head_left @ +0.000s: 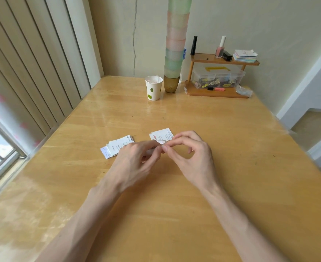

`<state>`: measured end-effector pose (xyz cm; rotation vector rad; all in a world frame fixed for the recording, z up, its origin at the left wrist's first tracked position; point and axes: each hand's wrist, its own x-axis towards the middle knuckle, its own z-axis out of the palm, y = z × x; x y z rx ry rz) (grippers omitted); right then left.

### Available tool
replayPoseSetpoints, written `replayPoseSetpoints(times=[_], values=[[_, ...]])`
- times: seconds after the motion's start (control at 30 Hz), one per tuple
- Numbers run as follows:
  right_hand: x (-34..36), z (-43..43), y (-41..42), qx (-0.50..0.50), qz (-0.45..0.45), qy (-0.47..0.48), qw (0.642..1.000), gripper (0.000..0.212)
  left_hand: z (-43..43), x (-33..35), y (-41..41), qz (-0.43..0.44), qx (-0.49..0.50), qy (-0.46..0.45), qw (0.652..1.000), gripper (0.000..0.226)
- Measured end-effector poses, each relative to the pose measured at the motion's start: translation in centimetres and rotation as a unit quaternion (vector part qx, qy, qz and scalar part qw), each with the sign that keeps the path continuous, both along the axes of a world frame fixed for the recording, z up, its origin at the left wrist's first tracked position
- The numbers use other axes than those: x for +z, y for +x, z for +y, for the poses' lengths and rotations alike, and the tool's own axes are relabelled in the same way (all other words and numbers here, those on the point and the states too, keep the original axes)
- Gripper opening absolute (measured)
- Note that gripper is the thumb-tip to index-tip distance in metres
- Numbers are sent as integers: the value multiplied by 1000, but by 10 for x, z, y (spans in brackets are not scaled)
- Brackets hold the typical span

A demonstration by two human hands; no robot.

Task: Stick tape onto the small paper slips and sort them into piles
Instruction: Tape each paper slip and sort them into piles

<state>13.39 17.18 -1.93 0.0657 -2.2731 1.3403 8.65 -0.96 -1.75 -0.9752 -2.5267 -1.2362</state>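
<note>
Taping step: left hand [137, 157] and right hand [190, 151] both pinch a small curl of clear tape [162, 142] at their fingertips. Slip pile [118, 146] lies beside the left hand, and a second slip [160, 134] lies just beyond the fingers. Next move likely needs the tape pressed flat onto a slip.

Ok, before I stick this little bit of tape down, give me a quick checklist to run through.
1. Tape in hand: left hand and right hand both pinch the clear tape piece. Ok.
2. Tape flat, not stuck to itself: cannot tell.
3. Slip to tape nearby: right pile lies just beyond the fingertips. Ok.
4. Piles kept apart: left pile lies separate from the right one. Ok.
5. Paper cup well away from the hands: ok.
</note>
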Motion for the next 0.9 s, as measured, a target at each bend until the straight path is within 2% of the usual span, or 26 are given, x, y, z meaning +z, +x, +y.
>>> replayPoseSetpoints(times=[0.13, 0.23, 0.33, 0.37, 0.4, 0.47, 0.5, 0.63, 0.8, 0.9], values=[[1, 1, -2, 45, -26, -65, 997, 7, 1, 2, 0, -40, -6, 45, 998, 34], [3, 0, 2, 51, -10, -50, 997, 12, 2, 5, 0, -60, -9, 63, 996, 35], [8, -4, 5, 48, 17, -23, 998, 8, 4, 9, 0, -103, -47, 105, 988, 36], [9, -5, 5, 63, 20, -65, 996, 8, 3, 10, 1, -135, -59, 137, 979, 37], [12, -5, 5, 83, 20, -150, 985, 7, 1, 11, 0, -169, -64, 170, 969, 38], [19, 1, 6, 112, 8, -312, 943, 4, -1, 12, -2, -216, -56, 215, 951, 38], [20, 5, 6, 113, 9, -326, 939, 9, -2, 13, -2, -231, -50, 227, 945, 38], [17, 7, 7, 113, -24, -173, 978, 38, 0, 17, 1, -269, -48, 244, 930, 40], [18, -2, 8, 116, -32, -216, 969, 35, 0, 20, 5, -289, -86, 232, 925, 35], [18, -5, 9, 117, -36, -231, 965, 34, -2, 21, 5, -382, -148, 239, 880, 34]])
